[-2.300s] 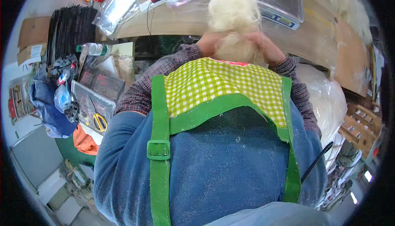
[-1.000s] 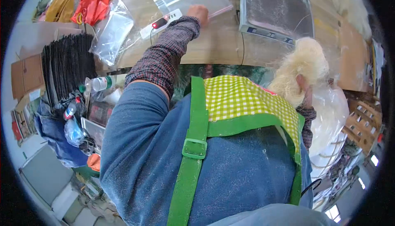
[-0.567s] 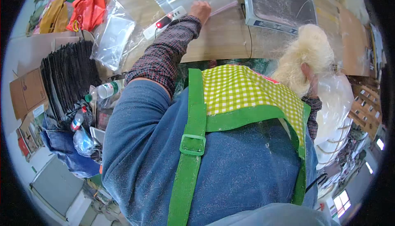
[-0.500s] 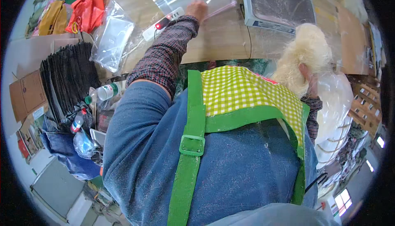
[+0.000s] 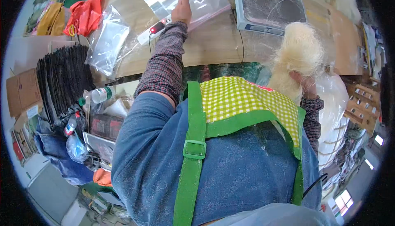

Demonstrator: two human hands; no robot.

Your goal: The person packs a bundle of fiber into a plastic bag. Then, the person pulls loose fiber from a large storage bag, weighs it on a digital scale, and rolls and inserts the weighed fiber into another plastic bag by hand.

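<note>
My left hand (image 5: 181, 11) reaches over the table onto a stack of clear plastic bags (image 5: 197, 4); its fingers are closed on the upper bag, whose film is lifted and creased around them. At the right, my right hand (image 5: 303, 83) grips a thick bundle of pale, fluffy fibre (image 5: 302, 51) from below, near the table's front edge. The bundle stands up above the hand and its loose strands hide part of the fingers.
A dusty grey scale (image 5: 269, 6) is at the back right. A white power strip (image 5: 145, 37) with a red-lit plug lies beside the bags. More clear bags (image 5: 109, 41), a red bag (image 5: 84, 15), black folded sheets (image 5: 63, 78) and bottles (image 5: 102, 95) are at left.
My left hand went from beside the fibre to the bags, then drew left, lifting film. My right hand carried the fibre rightwards off the middle.
</note>
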